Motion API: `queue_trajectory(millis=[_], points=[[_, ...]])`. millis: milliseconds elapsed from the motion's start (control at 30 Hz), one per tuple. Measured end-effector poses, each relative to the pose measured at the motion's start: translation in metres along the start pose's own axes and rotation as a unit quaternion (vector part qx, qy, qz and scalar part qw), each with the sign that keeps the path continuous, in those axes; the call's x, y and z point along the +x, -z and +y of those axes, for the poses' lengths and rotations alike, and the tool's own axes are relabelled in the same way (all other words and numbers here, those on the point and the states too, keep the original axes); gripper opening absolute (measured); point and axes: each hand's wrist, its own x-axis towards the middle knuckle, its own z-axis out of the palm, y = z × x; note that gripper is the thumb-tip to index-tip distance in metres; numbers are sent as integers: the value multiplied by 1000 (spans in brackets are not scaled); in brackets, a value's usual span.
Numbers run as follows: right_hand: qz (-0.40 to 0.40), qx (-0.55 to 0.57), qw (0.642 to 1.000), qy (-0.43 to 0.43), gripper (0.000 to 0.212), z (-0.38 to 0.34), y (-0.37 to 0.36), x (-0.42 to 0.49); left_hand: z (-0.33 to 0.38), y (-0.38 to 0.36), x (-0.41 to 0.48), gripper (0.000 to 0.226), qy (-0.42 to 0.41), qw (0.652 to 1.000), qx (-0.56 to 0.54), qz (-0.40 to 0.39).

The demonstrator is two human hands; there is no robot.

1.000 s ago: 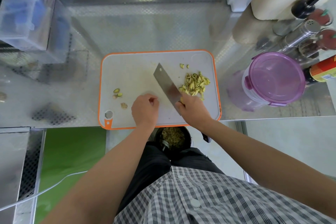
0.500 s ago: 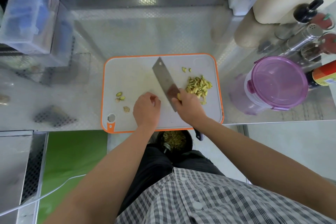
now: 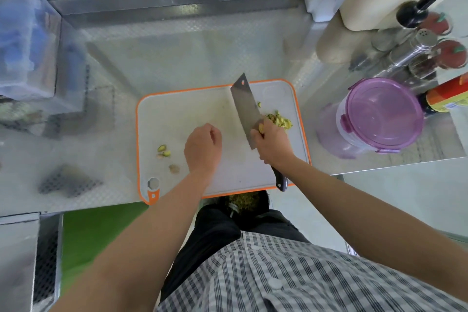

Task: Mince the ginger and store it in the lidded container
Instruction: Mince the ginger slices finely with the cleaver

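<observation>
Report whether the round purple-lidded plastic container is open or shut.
Shut: the translucent purple lid sits flat over the round plastic container, covering its whole mouth.

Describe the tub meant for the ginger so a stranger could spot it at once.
Start at the white, orange-rimmed plastic cutting board on the steel counter and look just past its right edge. There stands a round, translucent plastic container with a purple clip-on lid, shut. Unlike the black-capped bottle and steel shaker behind it, it is wide, squat and purple.
</observation>
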Motion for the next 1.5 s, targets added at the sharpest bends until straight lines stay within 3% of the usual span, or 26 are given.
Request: queue_trajectory(millis=[133, 200, 233, 300, 467, 700, 900, 1033, 1167, 1300, 1500], points=[[71, -87, 991, 66, 11, 13, 36, 5, 22, -10, 16, 17, -55, 998, 11, -26], [97, -139, 984, 57, 7, 24, 54, 12, 31, -14, 23, 21, -69, 997, 19, -34], [104, -168, 979, 52, 17, 30, 61, 17, 35, -16, 27, 23, -72, 997, 22, -33], [114, -208, 970, 51, 30, 39, 71, 27, 42, -18, 33, 26, -74, 997, 19, -23], [70, -247, 965, 51, 35, 45, 66, 45, 48, -20, 43, 30, -57, 998, 24, -1], [8, -230, 968, 98, 34, 50, 56, 16, 42, -22, 49, 42, -60, 997, 57, 6], [79, -214, 972, 58, 36, 45, 68, 45, 39, -27, 41, 57, -90, 992, 54, -73], [38, -197, 977, 67, 34, 45, 57, 30, 39, -27, 28, 49, -165, 982, 35, -87], [48, -183, 979, 83, 29, 54, 54, 20, 38, -25, 14, 37, -229, 970, 8, -84], [91, -187, 977, 36, 35, 60, 58, 19, 39, -21, 12, 33, -193, 980, 13, -40], [46, -184, 979, 70, 37, 58, 36, -11, 31, -22, -4, 45, -165, 982, 37, -89]])
